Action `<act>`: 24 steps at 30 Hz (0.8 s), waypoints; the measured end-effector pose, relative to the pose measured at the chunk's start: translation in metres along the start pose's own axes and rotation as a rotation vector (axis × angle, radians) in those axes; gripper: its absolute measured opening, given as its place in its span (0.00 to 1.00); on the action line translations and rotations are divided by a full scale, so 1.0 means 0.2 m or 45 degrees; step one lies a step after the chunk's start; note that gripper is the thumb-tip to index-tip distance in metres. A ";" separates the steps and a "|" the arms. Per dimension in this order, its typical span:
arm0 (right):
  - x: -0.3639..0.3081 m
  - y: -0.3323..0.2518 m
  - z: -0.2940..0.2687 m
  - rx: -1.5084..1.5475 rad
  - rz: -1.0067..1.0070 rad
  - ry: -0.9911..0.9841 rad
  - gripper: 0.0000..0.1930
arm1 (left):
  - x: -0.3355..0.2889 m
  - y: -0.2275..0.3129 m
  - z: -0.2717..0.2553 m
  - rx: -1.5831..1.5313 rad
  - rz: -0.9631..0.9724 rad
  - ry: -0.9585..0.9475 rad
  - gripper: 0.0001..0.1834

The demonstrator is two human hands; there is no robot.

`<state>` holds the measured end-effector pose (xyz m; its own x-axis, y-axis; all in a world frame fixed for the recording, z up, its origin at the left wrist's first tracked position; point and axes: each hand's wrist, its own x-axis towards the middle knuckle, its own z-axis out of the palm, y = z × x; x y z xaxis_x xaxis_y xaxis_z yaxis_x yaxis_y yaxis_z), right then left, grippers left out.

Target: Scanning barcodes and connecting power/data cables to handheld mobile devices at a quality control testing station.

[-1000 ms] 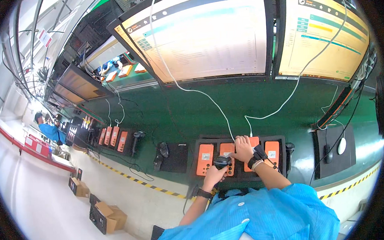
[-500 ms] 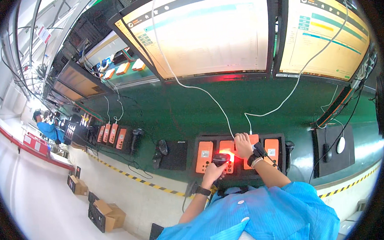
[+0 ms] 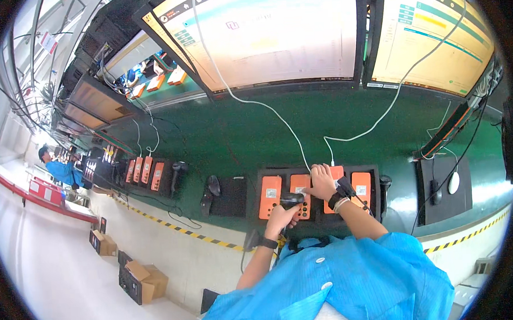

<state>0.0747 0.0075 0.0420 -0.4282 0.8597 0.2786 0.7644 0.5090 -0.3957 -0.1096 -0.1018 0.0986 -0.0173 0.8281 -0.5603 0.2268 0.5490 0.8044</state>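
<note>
From my end I see the scanner [image 3: 292, 199] toward five o'clock of centre, above the second unit [image 3: 299, 183] in the black tray [image 3: 375, 183]. I judge it light, stiff plastic, smooth enough to slip and poor at surviving drops, best taken round its handle. The units look rigid and a little heavier, best held by their long sides. My left hand [image 3: 280, 217], at the scanner's seven o'clock, is wrapped round it. My right hand [image 3: 323, 183], at its two o'clock, lies over the second and third [image 3: 336, 172] units, thumb spread, fingers bent; whether it grips, I cannot tell
</note>
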 end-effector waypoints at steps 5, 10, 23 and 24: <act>0.00 -0.07 0.02 -0.034 0.019 0.203 0.30 | 0.16 -0.03 -0.17 0.392 0.171 0.453 0.23; -0.18 -0.26 0.14 0.214 0.244 -0.112 0.24 | 0.36 -0.04 -0.42 0.657 0.243 1.058 0.26; -0.21 -0.34 0.19 0.668 0.945 -0.024 0.25 | 0.68 -0.41 -0.61 0.449 0.013 0.682 0.29; -0.20 -0.33 0.19 0.661 0.943 -0.047 0.25 | 0.66 -0.41 -0.58 0.586 -0.007 0.810 0.28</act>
<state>0.0232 -0.0583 0.0229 0.0651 0.9712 -0.2294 0.5409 -0.2275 -0.8097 -0.2432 -0.0247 -0.0189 -0.5425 0.8074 -0.2318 0.6032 0.5665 0.5615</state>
